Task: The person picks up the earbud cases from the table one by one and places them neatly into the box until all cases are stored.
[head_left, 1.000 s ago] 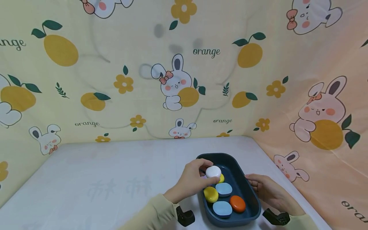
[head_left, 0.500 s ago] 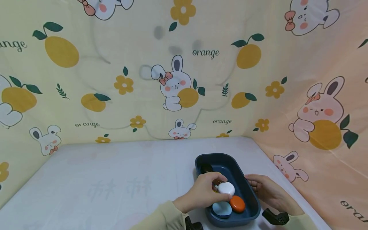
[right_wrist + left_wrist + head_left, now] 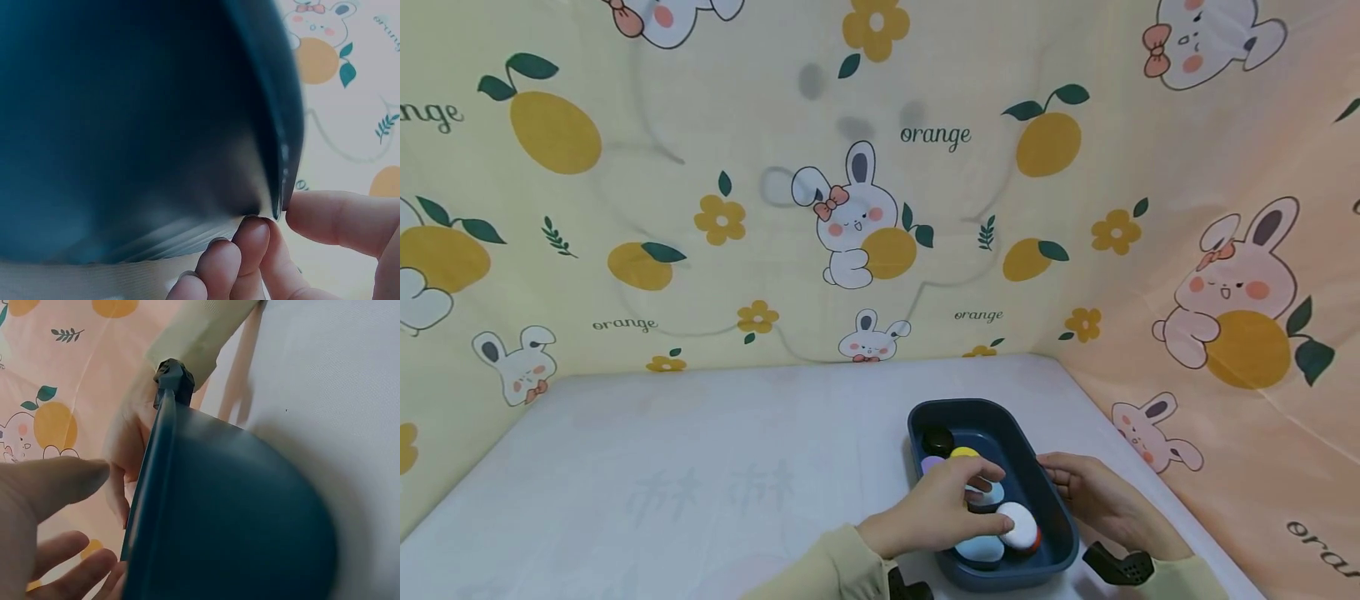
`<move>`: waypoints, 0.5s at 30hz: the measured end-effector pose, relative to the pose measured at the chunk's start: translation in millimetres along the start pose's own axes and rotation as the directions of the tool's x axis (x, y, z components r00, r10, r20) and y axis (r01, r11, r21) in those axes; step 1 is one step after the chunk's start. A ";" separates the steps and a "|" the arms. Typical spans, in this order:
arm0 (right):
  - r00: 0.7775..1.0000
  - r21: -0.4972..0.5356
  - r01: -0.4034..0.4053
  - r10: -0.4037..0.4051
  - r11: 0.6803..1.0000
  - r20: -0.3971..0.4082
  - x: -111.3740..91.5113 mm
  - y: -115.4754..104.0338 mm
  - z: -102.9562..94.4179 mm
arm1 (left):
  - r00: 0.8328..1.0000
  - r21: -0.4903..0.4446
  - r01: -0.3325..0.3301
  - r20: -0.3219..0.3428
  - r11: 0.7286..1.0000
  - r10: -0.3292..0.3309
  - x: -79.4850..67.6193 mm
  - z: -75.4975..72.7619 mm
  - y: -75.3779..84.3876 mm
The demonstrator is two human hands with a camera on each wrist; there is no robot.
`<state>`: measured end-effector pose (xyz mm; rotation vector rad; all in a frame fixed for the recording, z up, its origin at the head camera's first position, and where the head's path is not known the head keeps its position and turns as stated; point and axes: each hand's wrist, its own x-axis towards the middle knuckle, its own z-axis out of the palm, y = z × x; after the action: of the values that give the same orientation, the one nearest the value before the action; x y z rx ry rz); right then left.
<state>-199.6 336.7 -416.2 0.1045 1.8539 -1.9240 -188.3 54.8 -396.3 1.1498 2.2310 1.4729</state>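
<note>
A dark blue tray (image 3: 958, 406) with rounded corners stands on the right part of the table. Inside it, a glossy white rounded disc (image 3: 1021, 528) lies tilted over an orange disc (image 3: 1037, 543). My left hand (image 3: 936, 510) is over the tray, thumb beside the white disc and other fingers spread apart from it. In the left wrist view its thumb (image 3: 62, 482) and fingers have a gap between them. My right hand (image 3: 1108, 504) holds the tray's right rim; the right wrist view shows fingertips (image 3: 220, 262) against the outer wall and another digit at the rim.
Also in the tray are a black disc (image 3: 937, 440), a lilac piece (image 3: 931, 463), a yellow piece (image 3: 964, 452) and light blue pieces (image 3: 979, 549), some partly behind my left hand. White cloth (image 3: 700, 467) covers the table. A printed curtain (image 3: 760, 250) closes off the back and right.
The left hand has carried the white disc from the tray's far left toward the near right, onto the orange disc, and its fingers have spread off it. The right hand stays at the rim.
</note>
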 end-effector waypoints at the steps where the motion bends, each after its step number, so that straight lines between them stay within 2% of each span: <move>1: 1.000 -0.002 -0.001 0.001 1.000 -0.004 0.1 0.2 0.0 | 1.000 -0.009 0.000 -0.005 1.000 0.000 -0.4 -0.4 -0.5; 5: 1.000 0.002 0.001 -0.001 1.000 0.005 0.0 0.4 -0.4 | 0.999 -0.041 -0.015 -0.035 0.999 0.014 -2.3 -2.1 -2.0; 9: 1.000 0.014 0.002 -0.002 1.000 0.025 -0.5 -0.2 -0.8 | 0.996 -0.029 -0.047 -0.075 0.998 0.045 -4.0 -6.4 -2.6; 15: 0.999 0.007 -0.021 0.021 1.000 -0.032 -0.3 -1.4 1.4 | 0.990 -0.028 -0.075 -0.121 0.997 0.071 -8.7 -15.1 -1.1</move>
<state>-199.5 335.4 -414.7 0.1563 1.8601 -1.9249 -191.7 38.1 -392.1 1.1740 2.2554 1.6417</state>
